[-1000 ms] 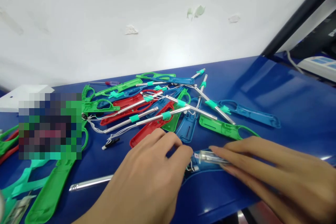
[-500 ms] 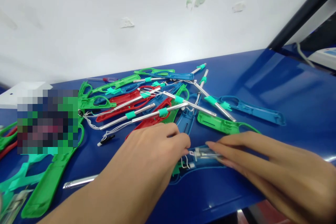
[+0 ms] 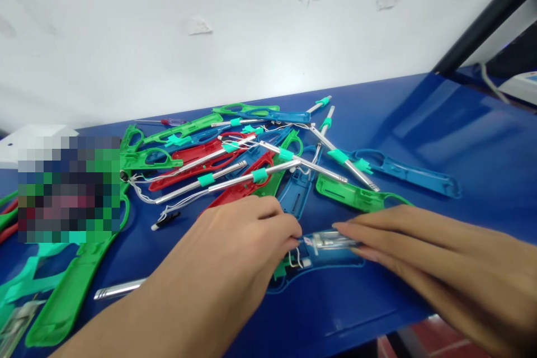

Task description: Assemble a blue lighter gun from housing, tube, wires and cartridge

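Observation:
Near the table's front edge lies a blue plastic shell [image 3: 323,264] with a looped handle end. My left hand [image 3: 247,240] is closed over its handle end, fingertips by a white wire and a small green piece [image 3: 281,268]. What those fingertips pinch is hidden. From the right, my right hand [image 3: 411,251] pinches a clear part with metal inside [image 3: 333,240], which lies in the shell. A green shell [image 3: 350,193] lies just beyond my right hand, and a blue one [image 3: 296,193] just beyond my left.
Red, green and blue shells and silver rods [image 3: 235,179] with teal clips pile up across the blue table [image 3: 419,117]. A screwdriver [image 3: 168,121] lies at the back. Pixelation hides an area at the left. The white wall [image 3: 251,56] stands behind.
The view has shifted slightly. The clear part shows a little more between my hands, and my right fingertips sit slightly further right on it. Both hands stay at the blue shell.

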A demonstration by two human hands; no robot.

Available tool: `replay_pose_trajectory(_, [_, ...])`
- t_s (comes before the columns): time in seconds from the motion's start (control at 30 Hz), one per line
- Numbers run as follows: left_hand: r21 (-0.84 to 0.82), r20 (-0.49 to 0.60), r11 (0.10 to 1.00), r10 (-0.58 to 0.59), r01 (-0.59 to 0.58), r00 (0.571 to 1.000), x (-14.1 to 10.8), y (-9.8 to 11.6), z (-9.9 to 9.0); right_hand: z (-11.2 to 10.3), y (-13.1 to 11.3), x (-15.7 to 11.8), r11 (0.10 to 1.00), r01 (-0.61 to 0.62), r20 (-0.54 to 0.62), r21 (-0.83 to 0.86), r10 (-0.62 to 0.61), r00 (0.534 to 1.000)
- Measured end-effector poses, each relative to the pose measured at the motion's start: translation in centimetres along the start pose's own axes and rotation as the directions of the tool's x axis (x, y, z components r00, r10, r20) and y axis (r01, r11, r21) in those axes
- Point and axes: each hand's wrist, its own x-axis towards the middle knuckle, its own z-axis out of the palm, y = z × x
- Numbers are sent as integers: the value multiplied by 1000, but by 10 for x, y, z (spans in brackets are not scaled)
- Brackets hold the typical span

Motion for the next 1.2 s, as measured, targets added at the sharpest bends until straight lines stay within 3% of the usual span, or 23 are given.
replay_pose_trajectory(0.1, [-3,-19,1000,19,-19,1000,1,-1,1,2,0,2,997,40,108,-66,-33,994])
replay_pose_trajectory(0.27, [-6,-12,1000,23,-23,1000,5,-1,3,7,-2,8,1000,-5,56,-25,6,998])
replay_pose_trajectory(0.43, [-16,-73,999,33,-34,997,2,0,1,7,-5,4,998,-53,110,-35,57,992])
replay_pose_trajectory(0.57, [14,-54,1000,8,-7,999,0,0,0,4,-5,-1,1000,-24,136,7,23,990])
replay_pose_trajectory(0.67, [54,-41,999,8,-6,999,-1,3,0,3,0,-4,1000,-29,69,5,29,997])
replay_pose_trajectory(0.83, [131,-42,991,13,-7,999,-1,11,2,-3,9,-15,989,-146,-17,-14,146,989])
replay_pose_trajectory(0.97, [228,-35,972,67,-57,997,2,15,2,-9,4,-13,947,-313,-197,-73,294,935])
replay_pose_trajectory(1.2, [344,-5,926,164,-152,986,8,27,4,-11,-11,21,997,-72,-209,20,74,975])
